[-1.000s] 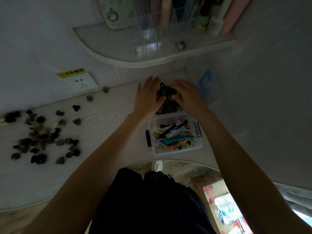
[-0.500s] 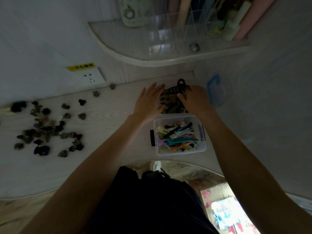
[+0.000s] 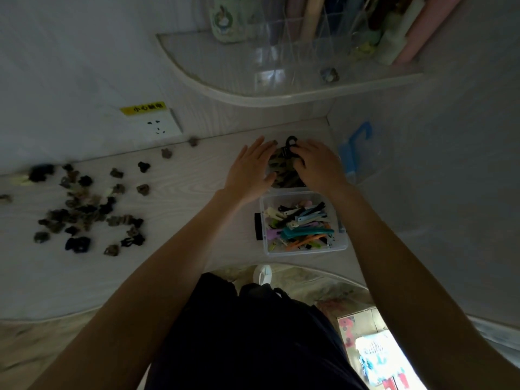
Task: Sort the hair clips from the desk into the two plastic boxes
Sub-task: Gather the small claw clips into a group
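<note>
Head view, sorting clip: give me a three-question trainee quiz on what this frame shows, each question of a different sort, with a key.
1. True or false: the near box holds long clips in mixed colours.
2. Multiple choice: where do the unsorted dark claw clips lie? A) on the wall shelf B) on the desk, to the person's left C) inside the near box
3. Short answer: what does the right hand grip over the far box, which the left hand flanks?

Key: 1 true. 2 B. 3 a black claw clip, at the far edge of that box's heap of dark clips.
</note>
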A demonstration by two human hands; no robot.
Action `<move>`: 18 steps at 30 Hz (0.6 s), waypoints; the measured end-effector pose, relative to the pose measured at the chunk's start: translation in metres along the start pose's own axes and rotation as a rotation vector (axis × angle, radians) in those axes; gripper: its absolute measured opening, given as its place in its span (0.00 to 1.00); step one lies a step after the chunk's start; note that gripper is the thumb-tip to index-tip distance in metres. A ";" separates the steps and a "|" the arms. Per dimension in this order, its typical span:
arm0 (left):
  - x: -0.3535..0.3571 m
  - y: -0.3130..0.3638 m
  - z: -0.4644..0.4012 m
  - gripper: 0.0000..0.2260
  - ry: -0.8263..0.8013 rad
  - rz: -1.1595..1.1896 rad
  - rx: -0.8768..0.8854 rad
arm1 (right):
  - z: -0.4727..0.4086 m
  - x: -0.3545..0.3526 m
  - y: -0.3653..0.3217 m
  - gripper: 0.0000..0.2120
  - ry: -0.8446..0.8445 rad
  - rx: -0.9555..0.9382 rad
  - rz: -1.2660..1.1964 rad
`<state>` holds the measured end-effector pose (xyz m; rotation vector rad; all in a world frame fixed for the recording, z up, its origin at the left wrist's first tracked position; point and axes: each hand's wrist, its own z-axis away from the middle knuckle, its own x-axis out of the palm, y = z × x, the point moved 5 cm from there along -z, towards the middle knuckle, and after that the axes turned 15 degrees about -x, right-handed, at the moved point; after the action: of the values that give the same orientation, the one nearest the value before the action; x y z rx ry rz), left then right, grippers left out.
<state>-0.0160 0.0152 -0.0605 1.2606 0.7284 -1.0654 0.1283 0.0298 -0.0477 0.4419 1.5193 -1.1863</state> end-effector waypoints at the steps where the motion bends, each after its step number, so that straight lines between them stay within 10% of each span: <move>1: 0.001 0.000 0.000 0.28 0.001 0.007 0.002 | 0.000 -0.001 0.001 0.20 -0.009 -0.001 0.031; 11: -0.057 -0.053 0.066 0.13 0.354 0.484 -0.157 | 0.025 -0.009 -0.080 0.11 0.475 -0.072 -0.096; 18: -0.049 -0.230 0.200 0.12 0.577 0.494 -0.763 | -0.007 0.121 -0.220 0.26 -0.092 -0.296 -0.289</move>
<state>-0.2696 -0.1618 -0.0659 0.9766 1.0518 0.0298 -0.0881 -0.0963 -0.0599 -0.0319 1.6828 -1.1569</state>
